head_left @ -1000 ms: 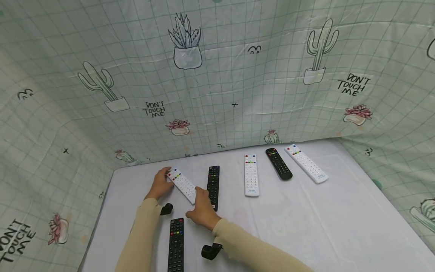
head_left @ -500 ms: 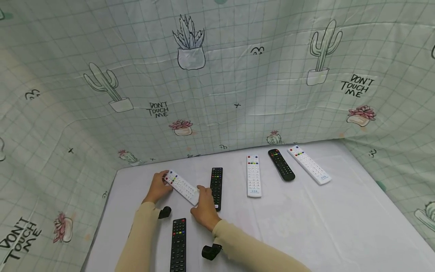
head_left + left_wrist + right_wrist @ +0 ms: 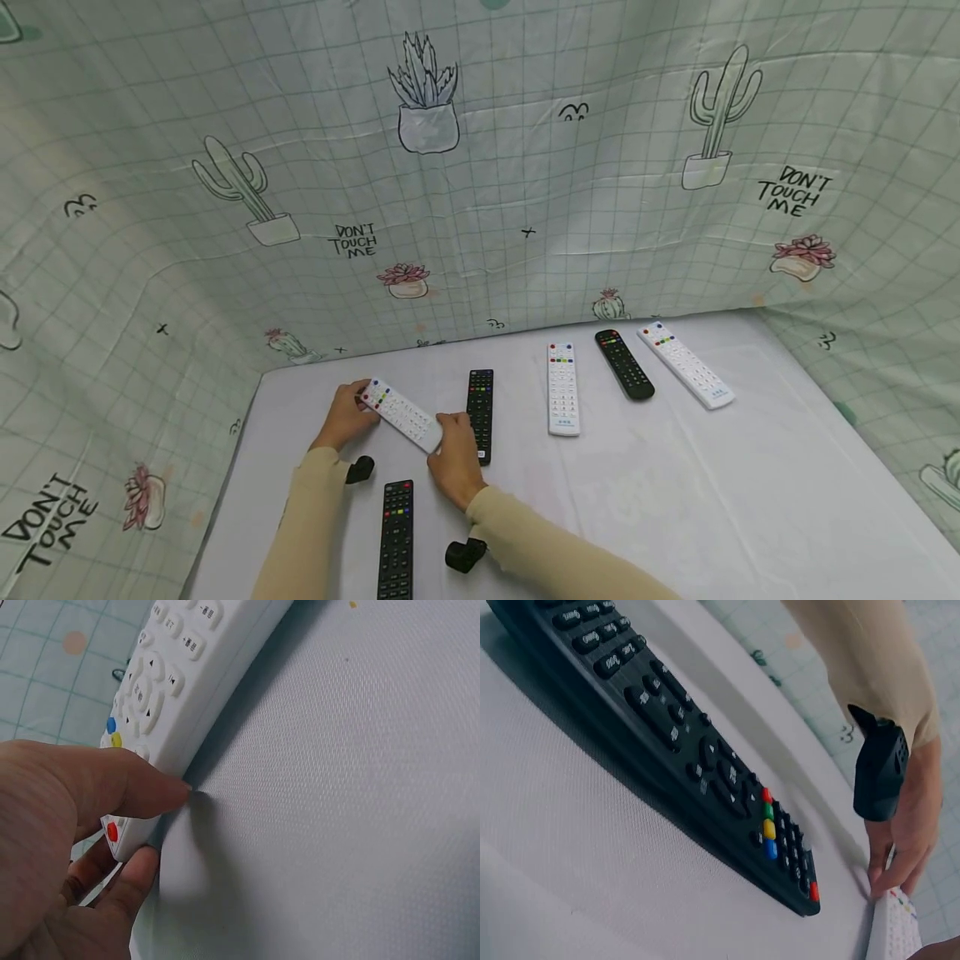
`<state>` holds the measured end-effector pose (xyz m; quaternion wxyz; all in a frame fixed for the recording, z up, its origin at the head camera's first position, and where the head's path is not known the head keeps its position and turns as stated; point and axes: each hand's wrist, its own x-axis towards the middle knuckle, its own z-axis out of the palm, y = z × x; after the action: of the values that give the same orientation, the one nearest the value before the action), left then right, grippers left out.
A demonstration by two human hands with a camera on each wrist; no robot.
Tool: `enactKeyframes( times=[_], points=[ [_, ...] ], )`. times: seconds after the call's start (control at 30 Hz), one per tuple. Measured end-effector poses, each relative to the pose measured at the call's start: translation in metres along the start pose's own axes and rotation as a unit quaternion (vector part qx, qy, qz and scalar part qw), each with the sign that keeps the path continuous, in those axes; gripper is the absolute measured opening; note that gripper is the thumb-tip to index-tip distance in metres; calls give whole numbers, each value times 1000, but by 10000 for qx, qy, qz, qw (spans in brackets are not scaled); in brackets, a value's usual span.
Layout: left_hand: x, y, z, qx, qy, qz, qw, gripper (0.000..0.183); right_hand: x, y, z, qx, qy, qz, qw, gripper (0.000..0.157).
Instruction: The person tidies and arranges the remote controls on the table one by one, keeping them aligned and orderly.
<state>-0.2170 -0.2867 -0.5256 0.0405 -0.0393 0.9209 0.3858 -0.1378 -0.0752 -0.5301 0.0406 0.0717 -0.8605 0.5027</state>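
Observation:
A white remote control (image 3: 403,417) with coloured buttons lies slantwise at the left of the table in the head view. My left hand (image 3: 348,418) grips its upper left end. In the left wrist view the thumb (image 3: 139,784) lies along one long side of the remote, with fingers curled at its end. My right hand (image 3: 456,460) pinches the lower right end between thumb and fingers; only a sliver of that hand shows in the right wrist view. Just right of it lies a black remote (image 3: 480,408), partly covered by the hand.
Nearer to me is another black remote (image 3: 396,537), cut off by the frame's lower edge. Further right lie a white remote (image 3: 562,387), a rounded black remote (image 3: 624,364) and a slanted white remote (image 3: 686,365). A patterned cloth (image 3: 517,167) hangs behind the white table (image 3: 675,508).
The held white remote has turned slightly toward level, its upper left end coming left and a little nearer to me. Both hands stay on it. The head view has shifted slightly.

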Motion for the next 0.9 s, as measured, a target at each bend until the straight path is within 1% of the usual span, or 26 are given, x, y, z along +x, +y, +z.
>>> enactKeyframes(
  times=[0.13, 0.23, 0.43, 0.6, 0.9],
  points=[
    [-2, 0, -1, 3, -15, -57, 10000, 72, 1, 3, 1, -56, 241, -106, 9996, 50],
    [-3, 0, -1, -5, -22, -106, 9999, 72, 3, 6, 0, -38, 299, -92, 9995, 50],
    [-6, 0, -3, -68, -43, -188, 9998, 72, 4, 8, -2, 150, 206, 43, 9997, 51],
    [-9, -1, -7, -112, -128, -209, 9996, 73, 4, 9, -2, 432, 192, 87, 9988, 52],
    [-13, -2, -11, -255, -220, -386, 9987, 74, 4, 17, -5, 736, 63, -270, 9969, 53]
  ],
)
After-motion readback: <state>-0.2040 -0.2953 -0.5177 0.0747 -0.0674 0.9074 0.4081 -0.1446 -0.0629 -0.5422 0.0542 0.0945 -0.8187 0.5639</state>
